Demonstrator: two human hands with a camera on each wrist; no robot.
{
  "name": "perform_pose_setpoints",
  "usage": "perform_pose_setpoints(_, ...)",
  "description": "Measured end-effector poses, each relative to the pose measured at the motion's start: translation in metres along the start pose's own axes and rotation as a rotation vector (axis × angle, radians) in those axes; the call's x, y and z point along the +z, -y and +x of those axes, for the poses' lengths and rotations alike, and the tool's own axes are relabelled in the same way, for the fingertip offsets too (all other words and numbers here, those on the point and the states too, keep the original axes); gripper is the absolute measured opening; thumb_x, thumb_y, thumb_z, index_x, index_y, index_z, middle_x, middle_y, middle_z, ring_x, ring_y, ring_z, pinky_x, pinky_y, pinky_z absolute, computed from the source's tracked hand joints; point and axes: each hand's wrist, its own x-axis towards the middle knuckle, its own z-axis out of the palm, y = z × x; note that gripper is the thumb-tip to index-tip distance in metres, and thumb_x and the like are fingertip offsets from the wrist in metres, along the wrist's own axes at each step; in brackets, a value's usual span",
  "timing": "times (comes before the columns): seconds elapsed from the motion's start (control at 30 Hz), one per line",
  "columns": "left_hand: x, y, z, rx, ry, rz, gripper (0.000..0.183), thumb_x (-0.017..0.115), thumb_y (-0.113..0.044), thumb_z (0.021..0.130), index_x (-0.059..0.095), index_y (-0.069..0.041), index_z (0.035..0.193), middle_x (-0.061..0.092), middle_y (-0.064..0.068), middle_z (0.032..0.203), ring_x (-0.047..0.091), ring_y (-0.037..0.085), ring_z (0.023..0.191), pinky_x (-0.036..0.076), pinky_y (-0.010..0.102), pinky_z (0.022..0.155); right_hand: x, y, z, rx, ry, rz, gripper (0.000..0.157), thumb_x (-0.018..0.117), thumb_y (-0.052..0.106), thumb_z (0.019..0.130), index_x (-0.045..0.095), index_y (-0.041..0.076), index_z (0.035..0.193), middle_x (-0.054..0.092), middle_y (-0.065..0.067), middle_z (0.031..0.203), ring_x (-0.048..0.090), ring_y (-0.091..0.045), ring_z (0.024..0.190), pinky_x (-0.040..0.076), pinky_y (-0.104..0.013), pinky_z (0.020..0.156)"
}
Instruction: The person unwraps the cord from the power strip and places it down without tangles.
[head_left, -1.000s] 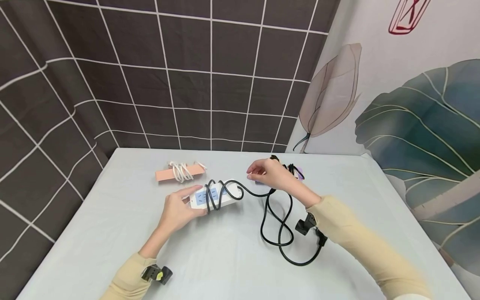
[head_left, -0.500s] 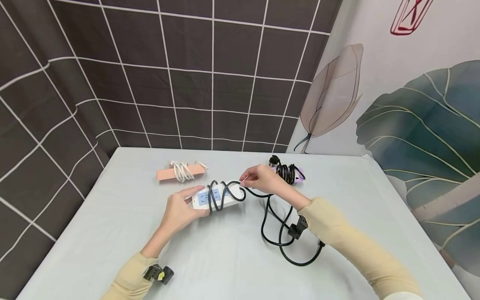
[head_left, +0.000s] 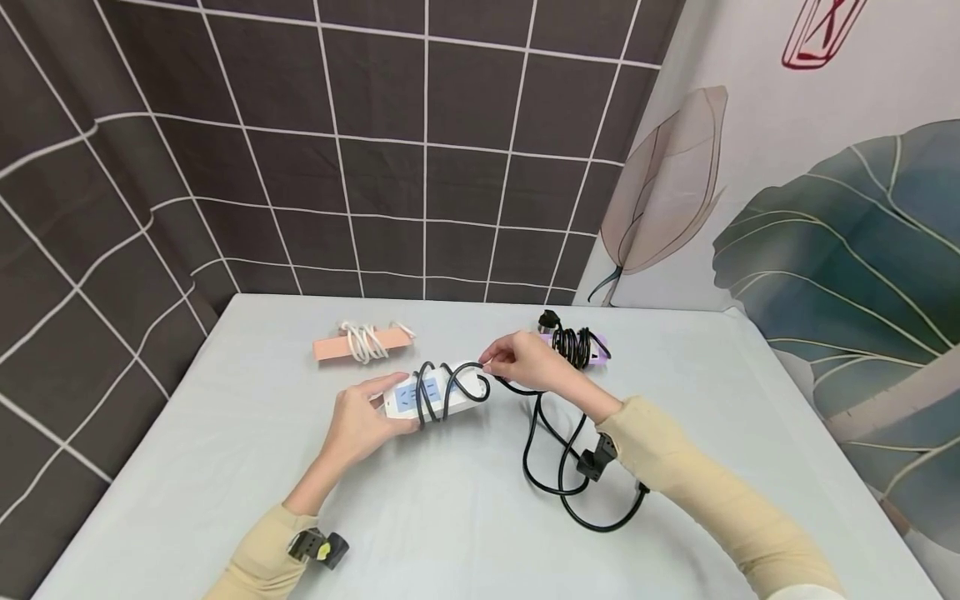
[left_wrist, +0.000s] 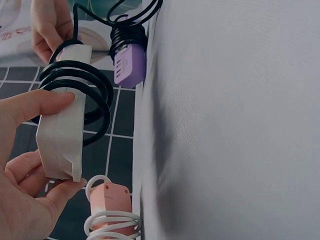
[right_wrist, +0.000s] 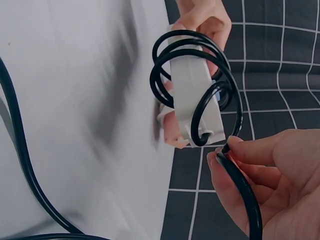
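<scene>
Right wrist view is showing the right hand [right_wrist: 285, 182] pinching a black cord [right_wrist: 246, 195]. Just beyond its fingertips, the left hand [head_left: 358, 423] is gripping the white power strip [right_wrist: 187, 92] by the far end. Loops [right_wrist: 186, 52] around it are sitting loose; easing tension could be slipping them. Nearer the body, the cord is crossing itself on the table [head_left: 420, 517]; pulling could be snarling it.

Table [head_left: 420, 517], black cable [head_left: 600, 529], pink block [head_left: 332, 348], purple block [left_wrist: 131, 65]
</scene>
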Motion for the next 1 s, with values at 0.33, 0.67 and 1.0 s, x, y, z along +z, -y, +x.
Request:
perform_pose_setpoints(0.33,-0.001,0.003,0.0,-0.001,-0.025,0.019,0.063,0.086,-0.006,0.056,0.069,-0.005,0.116,0.068,0.017,0.119,0.063,0.031,0.112,0.052,0.039,0.093,0.0,0.0,-0.007,-0.044,-0.005,-0.01,0.015,0.062,0.009,0.09,0.072,0.0,0.097,0.07,-0.006,0.075,0.054,-0.005,0.062,0.046,-0.02,0.059)
perform_pose_setpoints(0.67,-0.004,0.002,0.0,-0.002,-0.029,0.016,0.064,0.086,-0.006,0.057,0.067,-0.004,0.118,0.065,0.018,0.122,0.061,0.034,0.116,0.052,0.04,0.093,-0.003,0.001,-0.019,-0.081,0.009,0.057,0.018,0.062,0.012,0.091,0.069,0.001,0.103,0.069,-0.008,0.075,0.058,-0.007,0.065,0.047,-0.021,0.059)
perform_pose_setpoints(1.0,-0.005,0.004,-0.001,-0.025,-0.041,-0.015,0.065,0.085,-0.004,0.058,0.066,-0.002,0.12,0.062,0.02,0.127,0.058,0.035,0.119,0.051,0.039,0.094,-0.002,-0.002,-0.032,-0.141,-0.012,-0.006,0.011,0.064,0.014,0.091,0.07,0.007,0.097,0.067,-0.001,0.074,0.055,-0.004,0.065,0.046,-0.02,0.059)
